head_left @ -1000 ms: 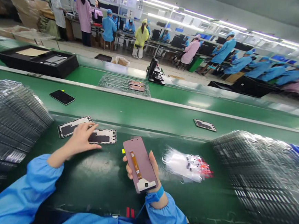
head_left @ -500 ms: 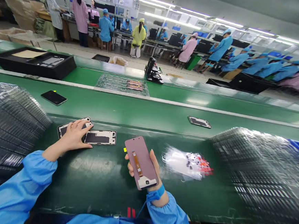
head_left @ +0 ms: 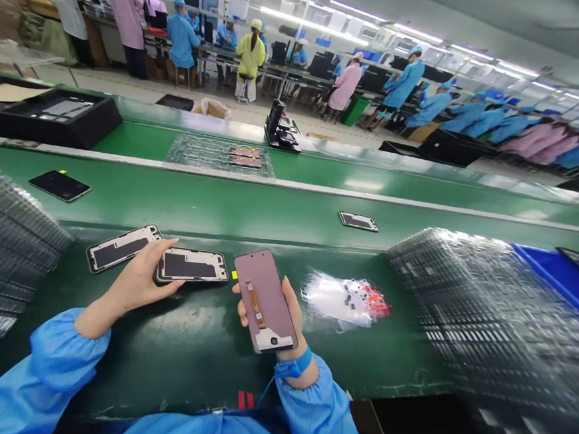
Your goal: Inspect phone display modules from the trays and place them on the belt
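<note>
My right hand [head_left: 291, 317] holds a phone screen panel [head_left: 269, 296], its mauve back up, with an orange-brown flex cable and a yellow tab at its left edge. My left hand [head_left: 144, 279] grips the left end of a phone frame [head_left: 193, 265], thumb on the near side and fingers on the far side; the frame's near-left edge looks slightly raised from the green work surface [head_left: 184, 342]. Just left of it, partly behind my fingers, lies a second phone frame [head_left: 119, 247], tilted on the surface. A blue band circles my right wrist.
Stacks of clear plastic trays stand at left [head_left: 10, 255] and right [head_left: 483, 306]. Small clear plastic pieces with red ends [head_left: 346, 298] lie right of my right hand. Farther out are a dark phone [head_left: 60, 185], another frame [head_left: 358, 221] and a black box [head_left: 89, 124]. Co-workers sit beyond.
My left hand has moved from above the left frame to the right one and closed on its end. The screen panel stays in my right hand. The whole view has shifted rightward.
</note>
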### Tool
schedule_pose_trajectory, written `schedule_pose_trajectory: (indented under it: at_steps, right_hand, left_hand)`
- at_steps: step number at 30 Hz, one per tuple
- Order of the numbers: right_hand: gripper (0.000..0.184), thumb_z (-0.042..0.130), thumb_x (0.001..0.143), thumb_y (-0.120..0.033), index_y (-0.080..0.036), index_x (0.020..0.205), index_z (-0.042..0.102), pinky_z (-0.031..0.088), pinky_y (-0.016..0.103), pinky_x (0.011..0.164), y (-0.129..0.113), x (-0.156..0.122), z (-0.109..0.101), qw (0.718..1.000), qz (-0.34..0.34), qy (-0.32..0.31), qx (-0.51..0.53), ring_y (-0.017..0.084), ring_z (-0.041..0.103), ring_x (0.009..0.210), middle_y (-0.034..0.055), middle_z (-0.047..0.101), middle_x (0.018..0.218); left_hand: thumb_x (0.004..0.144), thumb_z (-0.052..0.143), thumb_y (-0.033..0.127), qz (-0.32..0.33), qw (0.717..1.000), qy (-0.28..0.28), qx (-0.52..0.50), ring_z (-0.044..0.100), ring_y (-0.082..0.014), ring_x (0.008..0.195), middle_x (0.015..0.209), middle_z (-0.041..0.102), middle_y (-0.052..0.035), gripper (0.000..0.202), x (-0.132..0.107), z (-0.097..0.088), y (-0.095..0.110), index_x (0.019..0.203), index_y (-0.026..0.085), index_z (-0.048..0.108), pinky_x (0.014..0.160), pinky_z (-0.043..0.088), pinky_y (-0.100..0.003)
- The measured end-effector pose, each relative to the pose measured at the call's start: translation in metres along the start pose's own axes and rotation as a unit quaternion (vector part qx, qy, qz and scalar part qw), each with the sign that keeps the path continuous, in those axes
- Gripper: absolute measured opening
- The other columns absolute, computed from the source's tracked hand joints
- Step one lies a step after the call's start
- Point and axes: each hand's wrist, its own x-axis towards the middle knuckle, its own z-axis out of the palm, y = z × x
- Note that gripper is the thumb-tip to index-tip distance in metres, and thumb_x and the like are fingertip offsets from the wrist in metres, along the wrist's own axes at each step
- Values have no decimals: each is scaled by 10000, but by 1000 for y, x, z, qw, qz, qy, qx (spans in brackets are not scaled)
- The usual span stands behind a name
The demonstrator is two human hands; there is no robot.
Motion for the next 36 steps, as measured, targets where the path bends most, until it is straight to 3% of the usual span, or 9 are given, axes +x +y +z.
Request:
schedule_pose_trajectory:
  at_steps: [2, 4, 6, 8, 12, 15, 21, 27, 36]
  right_hand:
    - [728, 422, 890, -771, -160, 1178, 694, 555, 286, 596, -6, -5, 8, 999, -41, 12, -23, 175, 666, 688, 126, 730, 1065]
    - [603, 494, 917, -687, -202, 1226, 676, 581, 308, 717, -12, -10, 18, 992, -107, 40, -57, 193, 698, 828, 112, 698, 1205]
    - [505, 590, 915, -602, -258, 1282, 635, 579, 351, 840, -18, -15, 26, 976, -173, 70, -110, 230, 694, 1007, 91, 651, 1310]
    - [531, 684, 877, -552, -288, 1327, 587, 556, 417, 938, -22, -20, 30, 957, -213, 81, -178, 272, 657, 1144, 92, 613, 1373]
    - [688, 790, 804, -522, -283, 1395, 532, 452, 514, 1097, -22, -25, 26, 918, -225, 59, -321, 308, 573, 1287, 121, 552, 1452]
    - [685, 813, 786, -511, -281, 1385, 573, 416, 533, 1129, -20, -28, 21, 884, -216, 38, -412, 327, 536, 1323, 127, 528, 1478]
    - [662, 788, 804, -523, -294, 1393, 589, 416, 530, 1126, -23, -31, 21, 826, -219, 9, -519, 336, 523, 1344, 130, 558, 1452]
    - [686, 767, 818, -544, -301, 1425, 560, 434, 503, 1120, -15, -28, 28, 807, -224, -10, -546, 327, 527, 1348, 134, 551, 1454]
    - [729, 778, 823, -507, -335, 1475, 503, 425, 551, 1123, 5, -30, 31, 778, -233, 12, -583, 356, 501, 1372, 140, 507, 1505]
  left_hand:
    - [834, 689, 473, -67, 982, 29, -171, 579, -351, 1245, 1338, 568, -146, 871, 1, 5, 8, 1553, 239, 257, 1088, 440, -516]
    - [817, 718, 489, -137, 924, 26, -356, 602, -362, 1235, 1362, 569, -157, 967, 0, 12, 19, 1578, 260, 168, 1026, 498, -506]
    - [760, 780, 489, -174, 853, -16, -492, 595, -398, 1250, 1379, 583, -182, 990, -4, 20, 31, 1560, 249, 247, 990, 523, -502]
    - [706, 837, 457, -179, 799, -60, -570, 567, -422, 1285, 1408, 585, -190, 933, -10, 27, 45, 1500, 246, 393, 1004, 515, -504]
    - [705, 853, 415, -151, 746, -90, -643, 518, -419, 1342, 1473, 551, -167, 833, -20, 36, 65, 1450, 284, 503, 1055, 479, -510]
    - [715, 844, 433, -146, 740, -101, -649, 567, -402, 1292, 1469, 560, -165, 838, -23, 38, 70, 1465, 290, 499, 1042, 489, -492]
    - [697, 849, 473, -151, 758, -103, -626, 595, -382, 1259, 1480, 555, -149, 883, -24, 36, 71, 1479, 299, 479, 1037, 486, -455]
    - [669, 875, 475, -130, 798, -110, -577, 504, -386, 1365, 1503, 531, -152, 920, -23, 41, 82, 1478, 267, 489, 1084, 458, -424]
    - [677, 892, 409, -132, 796, -97, -583, 468, -356, 1406, 1531, 499, -147, 916, -27, 52, 90, 1482, 295, 471, 1120, 436, -419]
